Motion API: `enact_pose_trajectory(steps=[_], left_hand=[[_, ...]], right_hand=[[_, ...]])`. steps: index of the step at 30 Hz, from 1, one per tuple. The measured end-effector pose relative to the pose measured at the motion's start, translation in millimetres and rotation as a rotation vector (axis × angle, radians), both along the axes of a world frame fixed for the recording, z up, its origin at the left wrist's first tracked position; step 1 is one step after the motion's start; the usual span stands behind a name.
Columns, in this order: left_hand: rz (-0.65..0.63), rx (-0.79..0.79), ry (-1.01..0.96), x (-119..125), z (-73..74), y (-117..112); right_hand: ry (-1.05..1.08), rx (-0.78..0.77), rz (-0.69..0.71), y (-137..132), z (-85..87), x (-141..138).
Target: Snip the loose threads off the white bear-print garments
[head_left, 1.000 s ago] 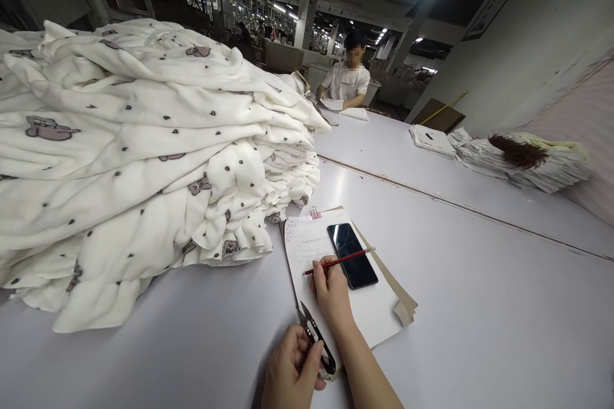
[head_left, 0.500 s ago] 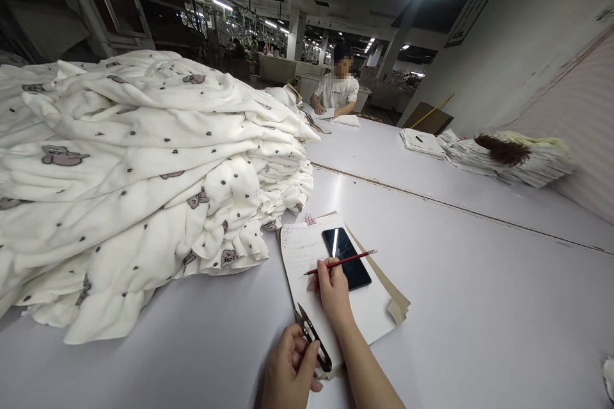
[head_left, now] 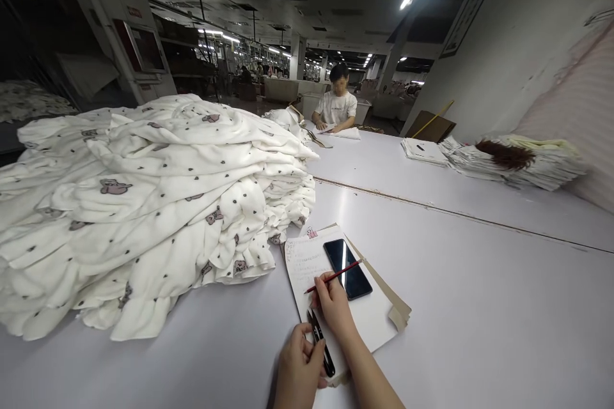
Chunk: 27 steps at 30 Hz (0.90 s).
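Note:
My right hand rests over a pad of paper, its fingers closed round a red pencil. The pencil's tip points left, close to the handwritten lines. Black thread snips are gripped in my left hand, blades pointing up and away, over the pad's lower left edge. A dark smartphone lies on the pad beyond my right hand, partly under the pencil's back end. At the pad's top sits a small pink clip.
A big heap of white printed fabric covers the table's left side. The table has a seam running across it. Stacked white cloth with a brown tuft lies far right. Across the table a person handles white pieces.
The view has tilted up and turned slightly left. The snips' blades look closer together than before. Pencil and snips stay in the same hands.

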<state>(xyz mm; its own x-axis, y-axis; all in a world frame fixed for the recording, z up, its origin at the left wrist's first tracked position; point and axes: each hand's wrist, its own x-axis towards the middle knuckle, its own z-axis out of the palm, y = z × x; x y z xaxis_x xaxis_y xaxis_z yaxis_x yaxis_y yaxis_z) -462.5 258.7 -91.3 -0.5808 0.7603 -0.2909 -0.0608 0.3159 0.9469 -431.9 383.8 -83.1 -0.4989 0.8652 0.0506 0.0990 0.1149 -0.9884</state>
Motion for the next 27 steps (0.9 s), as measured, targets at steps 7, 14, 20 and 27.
enact_pose_trajectory(steps=[7,14,20,27], left_hand=[[0.005,0.015,-0.015,-1,3.1,-1],[0.006,-0.014,-0.027,-1,3.0,-1],[0.006,-0.067,0.018,0,0.9,4],[0.028,-0.133,-0.002,1,3.2,14]], right_hand=[[-0.091,0.084,-0.014,-1,-4.8,-4],[-0.223,0.151,-0.036,-3,-3.3,-5],[-0.417,0.203,-0.007,3,12.7,-1],[-0.933,0.422,0.105,15,40.7,12]])
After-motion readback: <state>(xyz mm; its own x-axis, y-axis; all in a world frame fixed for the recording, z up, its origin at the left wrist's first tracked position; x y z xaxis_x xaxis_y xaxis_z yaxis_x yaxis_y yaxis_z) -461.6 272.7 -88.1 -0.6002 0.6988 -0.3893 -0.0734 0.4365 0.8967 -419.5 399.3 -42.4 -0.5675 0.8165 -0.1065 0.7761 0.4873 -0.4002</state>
